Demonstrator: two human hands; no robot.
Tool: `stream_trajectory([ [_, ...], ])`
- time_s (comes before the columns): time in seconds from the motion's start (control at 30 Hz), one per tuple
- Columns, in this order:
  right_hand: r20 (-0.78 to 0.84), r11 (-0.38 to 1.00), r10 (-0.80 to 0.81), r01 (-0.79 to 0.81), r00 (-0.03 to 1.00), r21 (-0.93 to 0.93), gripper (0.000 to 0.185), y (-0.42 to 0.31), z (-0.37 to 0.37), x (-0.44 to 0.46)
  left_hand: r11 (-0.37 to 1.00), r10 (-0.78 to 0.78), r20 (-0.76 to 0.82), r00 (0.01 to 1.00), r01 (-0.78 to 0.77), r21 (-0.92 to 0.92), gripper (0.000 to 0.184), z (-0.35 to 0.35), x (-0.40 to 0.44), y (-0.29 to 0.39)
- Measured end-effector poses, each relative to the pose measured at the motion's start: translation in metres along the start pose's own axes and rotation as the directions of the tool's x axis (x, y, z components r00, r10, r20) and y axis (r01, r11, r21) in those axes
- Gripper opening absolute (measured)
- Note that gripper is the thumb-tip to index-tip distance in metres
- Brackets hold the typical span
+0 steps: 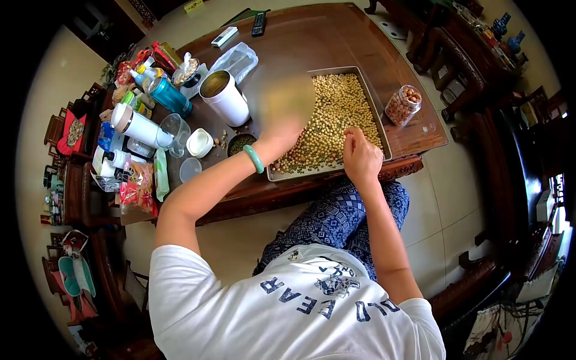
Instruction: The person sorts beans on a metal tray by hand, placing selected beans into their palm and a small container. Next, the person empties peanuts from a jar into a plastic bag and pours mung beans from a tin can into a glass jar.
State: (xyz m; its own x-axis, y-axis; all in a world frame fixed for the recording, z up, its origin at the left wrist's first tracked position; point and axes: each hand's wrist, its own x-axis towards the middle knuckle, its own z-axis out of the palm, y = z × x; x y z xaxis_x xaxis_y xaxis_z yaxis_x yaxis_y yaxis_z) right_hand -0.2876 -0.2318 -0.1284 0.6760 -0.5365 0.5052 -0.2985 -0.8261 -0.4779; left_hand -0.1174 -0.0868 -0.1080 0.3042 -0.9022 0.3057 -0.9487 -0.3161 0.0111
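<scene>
Head view: one left hand, gripping a blurred round vessel; one right hand, fingers curled together, over a tray of beans.

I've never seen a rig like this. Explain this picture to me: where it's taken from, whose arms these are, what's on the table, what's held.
There is no machine here: a person works with two bare hands. The one picture comes from a camera on their head, looking forward and down, so their own arms reach away from you.

On the dark wooden table lies a shallow tray spread with small round beans or seeds. An open jar of brown nuts or beans stands beside it; a tall white canister and many bottles are on the other side.

The left hand holds something round, too blurred to name. The right hand is over the tray, fingers curled; I cannot tell whether it holds anything.
</scene>
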Motion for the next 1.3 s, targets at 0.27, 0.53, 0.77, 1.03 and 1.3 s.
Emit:
stream_trajectory([
  [0.27,-0.015,0.999,0.011,-0.011,1.000,0.045,0.011,-0.001,-0.002,0.000,0.980,0.009,-0.124,0.992,-0.034,-0.198,0.031,0.009,0.001,-0.014],
  [0.53,-0.023,1.000,-0.009,0.009,1.000,0.013,0.012,0.000,0.001,0.000,-0.763,-0.286,0.646,0.708,0.238,-0.600,0.027,-0.004,0.018,-0.014],
  [0.77,0.046,0.998,0.057,-0.058,0.997,0.016,0.013,-0.003,-0.004,0.000,-0.978,-0.194,0.458,0.868,-0.137,-0.155,0.044,-0.016,0.016,0.004],
  [1.03,0.022,0.998,0.046,-0.047,0.999,0.036,0.014,-0.002,-0.002,-0.001,-0.982,-0.174,0.283,0.943,-0.145,-0.121,0.059,-0.026,0.014,0.011],
  [1.3,0.078,0.998,0.052,-0.054,0.996,0.026,0.013,-0.004,-0.007,0.004,-0.974,-0.201,0.370,0.907,-0.146,-0.172,0.059,-0.029,0.010,0.022],
])
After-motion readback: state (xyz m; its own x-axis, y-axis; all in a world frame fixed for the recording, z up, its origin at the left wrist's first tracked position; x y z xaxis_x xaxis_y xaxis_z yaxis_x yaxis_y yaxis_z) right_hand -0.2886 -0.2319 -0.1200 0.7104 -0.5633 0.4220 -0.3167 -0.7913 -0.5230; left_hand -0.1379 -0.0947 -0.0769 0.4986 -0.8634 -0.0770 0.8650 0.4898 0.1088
